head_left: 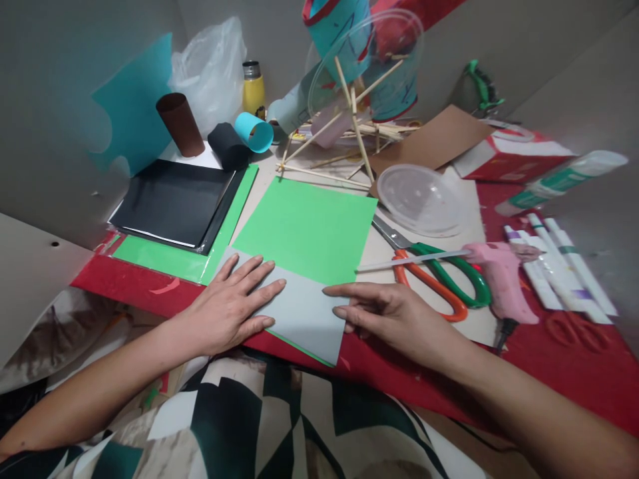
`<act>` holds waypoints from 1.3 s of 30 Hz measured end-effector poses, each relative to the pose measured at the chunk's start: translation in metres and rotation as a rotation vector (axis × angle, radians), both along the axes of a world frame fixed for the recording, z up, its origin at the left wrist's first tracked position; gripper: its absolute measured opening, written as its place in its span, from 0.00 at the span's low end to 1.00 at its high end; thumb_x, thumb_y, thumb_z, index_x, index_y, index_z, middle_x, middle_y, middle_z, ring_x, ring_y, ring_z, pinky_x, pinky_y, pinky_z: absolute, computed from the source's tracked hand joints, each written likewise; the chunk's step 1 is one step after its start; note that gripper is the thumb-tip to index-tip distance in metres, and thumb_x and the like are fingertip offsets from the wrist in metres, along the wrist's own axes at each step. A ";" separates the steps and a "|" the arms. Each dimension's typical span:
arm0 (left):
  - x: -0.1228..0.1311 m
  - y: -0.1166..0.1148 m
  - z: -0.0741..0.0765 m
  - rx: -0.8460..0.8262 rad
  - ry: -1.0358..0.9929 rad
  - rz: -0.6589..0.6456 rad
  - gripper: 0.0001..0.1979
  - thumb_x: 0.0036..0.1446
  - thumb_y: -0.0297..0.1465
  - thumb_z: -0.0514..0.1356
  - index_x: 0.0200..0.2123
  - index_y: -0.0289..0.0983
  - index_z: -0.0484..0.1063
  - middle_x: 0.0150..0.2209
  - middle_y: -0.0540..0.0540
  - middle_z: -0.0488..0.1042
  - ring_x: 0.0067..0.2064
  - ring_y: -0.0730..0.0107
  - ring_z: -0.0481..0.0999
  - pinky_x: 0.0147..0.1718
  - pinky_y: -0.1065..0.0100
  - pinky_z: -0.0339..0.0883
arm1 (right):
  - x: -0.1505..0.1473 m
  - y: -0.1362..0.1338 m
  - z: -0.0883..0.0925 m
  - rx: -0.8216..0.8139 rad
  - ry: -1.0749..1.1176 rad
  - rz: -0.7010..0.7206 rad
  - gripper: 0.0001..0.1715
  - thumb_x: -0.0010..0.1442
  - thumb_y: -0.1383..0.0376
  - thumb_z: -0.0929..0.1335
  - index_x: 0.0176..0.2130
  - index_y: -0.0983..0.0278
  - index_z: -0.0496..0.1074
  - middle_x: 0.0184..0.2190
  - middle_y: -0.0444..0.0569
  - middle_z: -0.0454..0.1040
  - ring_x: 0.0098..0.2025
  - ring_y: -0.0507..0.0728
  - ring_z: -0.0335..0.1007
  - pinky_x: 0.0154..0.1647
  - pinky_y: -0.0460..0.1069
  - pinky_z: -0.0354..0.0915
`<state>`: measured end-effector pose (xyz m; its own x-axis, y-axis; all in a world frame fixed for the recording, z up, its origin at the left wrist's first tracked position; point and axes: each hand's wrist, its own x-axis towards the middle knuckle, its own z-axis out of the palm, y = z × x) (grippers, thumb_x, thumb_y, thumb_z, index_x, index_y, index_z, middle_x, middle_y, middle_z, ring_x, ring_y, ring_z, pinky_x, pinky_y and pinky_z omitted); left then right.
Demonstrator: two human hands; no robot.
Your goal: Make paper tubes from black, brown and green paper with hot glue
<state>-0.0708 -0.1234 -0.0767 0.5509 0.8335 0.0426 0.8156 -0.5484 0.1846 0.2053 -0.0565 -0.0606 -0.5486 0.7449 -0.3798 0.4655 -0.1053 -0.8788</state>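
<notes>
A sheet of green paper lies in front of me on the table. Over its near part rests a grey sheet of paper, and a thin green edge shows below the grey along the near side. My left hand presses flat on the left of the grey paper, fingers spread. At the right edge, my right hand grips the grey paper between thumb and fingers; whether the green is held too cannot be seen. Scissors with orange and green handles lie just beyond my right hand.
A pink glue gun, white markers and a glue tube are on the right. Black paper in plastic lies left. Behind stand a stick frame, a clear lid and paper tubes.
</notes>
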 end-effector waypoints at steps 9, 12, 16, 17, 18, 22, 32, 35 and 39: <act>0.000 -0.002 0.002 -0.064 0.021 0.020 0.27 0.65 0.42 0.51 0.66 0.42 0.56 0.69 0.40 0.51 0.70 0.51 0.46 0.66 0.46 0.39 | 0.005 0.000 -0.012 0.314 -0.076 0.091 0.22 0.59 0.57 0.66 0.48 0.67 0.76 0.22 0.45 0.74 0.22 0.55 0.69 0.24 0.49 0.66; 0.000 -0.001 0.001 -0.063 0.012 0.019 0.28 0.65 0.43 0.51 0.66 0.43 0.56 0.69 0.40 0.51 0.70 0.52 0.46 0.66 0.46 0.39 | 0.011 -0.002 -0.013 0.726 -0.126 0.089 0.18 0.63 0.62 0.65 0.48 0.68 0.75 0.28 0.50 0.78 0.27 0.57 0.73 0.29 0.51 0.69; 0.000 -0.002 0.001 -0.067 0.018 0.024 0.28 0.65 0.43 0.51 0.66 0.44 0.55 0.69 0.40 0.52 0.70 0.51 0.46 0.65 0.45 0.39 | 0.014 -0.011 -0.009 1.028 -0.036 0.238 0.19 0.66 0.66 0.64 0.55 0.67 0.70 0.43 0.58 0.78 0.43 0.60 0.75 0.41 0.53 0.72; 0.000 -0.002 0.001 -0.071 0.017 0.027 0.28 0.65 0.43 0.52 0.66 0.44 0.55 0.69 0.40 0.52 0.70 0.51 0.47 0.65 0.46 0.39 | 0.013 -0.014 -0.009 1.032 -0.014 0.337 0.21 0.66 0.64 0.64 0.58 0.66 0.67 0.49 0.59 0.75 0.50 0.61 0.72 0.47 0.55 0.71; 0.000 -0.003 0.002 -0.075 0.014 0.028 0.29 0.65 0.43 0.52 0.66 0.43 0.55 0.69 0.39 0.51 0.70 0.51 0.47 0.65 0.46 0.38 | 0.011 -0.016 -0.009 1.028 -0.004 0.435 0.25 0.67 0.63 0.64 0.61 0.64 0.63 0.56 0.59 0.71 0.57 0.63 0.67 0.53 0.58 0.69; 0.002 -0.005 0.003 -0.088 -0.001 0.034 0.30 0.64 0.44 0.52 0.66 0.43 0.54 0.69 0.39 0.51 0.70 0.52 0.47 0.65 0.46 0.38 | 0.005 -0.019 -0.019 1.059 -0.136 0.670 0.32 0.66 0.57 0.64 0.66 0.58 0.56 0.68 0.56 0.55 0.68 0.66 0.50 0.61 0.67 0.59; -0.026 -0.003 0.021 -0.134 -0.049 0.113 0.27 0.65 0.40 0.52 0.65 0.39 0.58 0.67 0.36 0.56 0.68 0.53 0.53 0.64 0.48 0.47 | 0.002 -0.016 -0.034 1.303 -0.277 0.761 0.31 0.65 0.61 0.63 0.66 0.58 0.58 0.67 0.57 0.56 0.65 0.66 0.57 0.55 0.67 0.66; -0.046 -0.009 0.038 -0.059 -0.185 0.274 0.24 0.65 0.38 0.53 0.61 0.36 0.63 0.62 0.36 0.65 0.64 0.54 0.62 0.61 0.50 0.55 | 0.002 -0.015 -0.035 1.329 -0.275 0.757 0.31 0.66 0.61 0.62 0.66 0.59 0.57 0.67 0.57 0.56 0.65 0.66 0.56 0.54 0.66 0.67; -0.065 -0.023 0.049 -0.019 -0.536 0.678 0.22 0.62 0.42 0.56 0.54 0.37 0.70 0.52 0.39 0.75 0.51 0.57 0.75 0.49 0.59 0.69 | 0.003 -0.015 -0.036 1.357 -0.245 0.745 0.30 0.66 0.61 0.61 0.65 0.59 0.58 0.66 0.57 0.57 0.65 0.66 0.57 0.53 0.66 0.69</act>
<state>-0.1356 -0.1464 -0.0275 -0.1559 0.9782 0.1369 0.7661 0.0323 0.6419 0.2084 -0.0712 -0.0961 -0.9626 0.1911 0.1920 0.1908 0.9814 -0.0206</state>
